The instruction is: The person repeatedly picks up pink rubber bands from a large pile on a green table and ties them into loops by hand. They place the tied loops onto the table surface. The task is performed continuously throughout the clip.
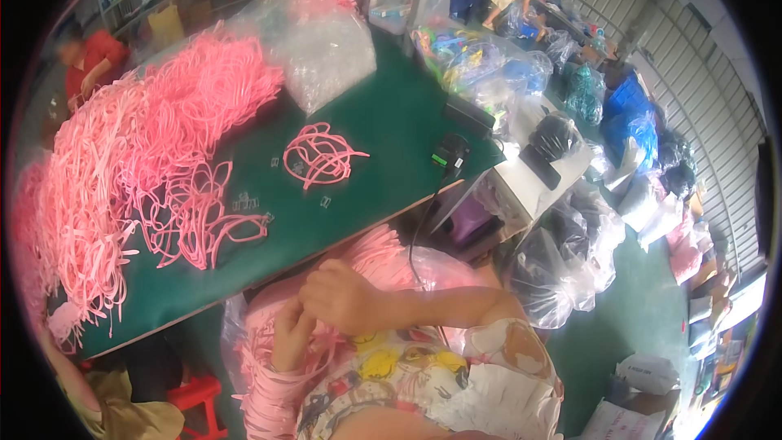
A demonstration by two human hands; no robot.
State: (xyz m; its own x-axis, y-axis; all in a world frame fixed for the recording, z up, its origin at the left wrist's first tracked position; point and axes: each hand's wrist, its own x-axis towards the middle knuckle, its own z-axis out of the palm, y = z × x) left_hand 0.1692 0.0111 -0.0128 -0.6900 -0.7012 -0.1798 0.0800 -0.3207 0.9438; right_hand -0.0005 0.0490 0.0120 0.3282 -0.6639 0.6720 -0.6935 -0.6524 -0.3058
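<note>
Near us, our left hand (291, 334) and right hand (342, 297) pinch pink straps (269, 375); far off lies a clear bag (322, 53).

Left hand (291, 336) fingertips hidden among pink straps (326, 342); small metal clips (244, 202) indistinct.

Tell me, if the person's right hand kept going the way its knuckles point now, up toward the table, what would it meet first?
Probably the near edge of the green table, just beyond the right hand. After that come the loose pink straps lying on the table. Depth is hard to judge in this fisheye view.
</note>
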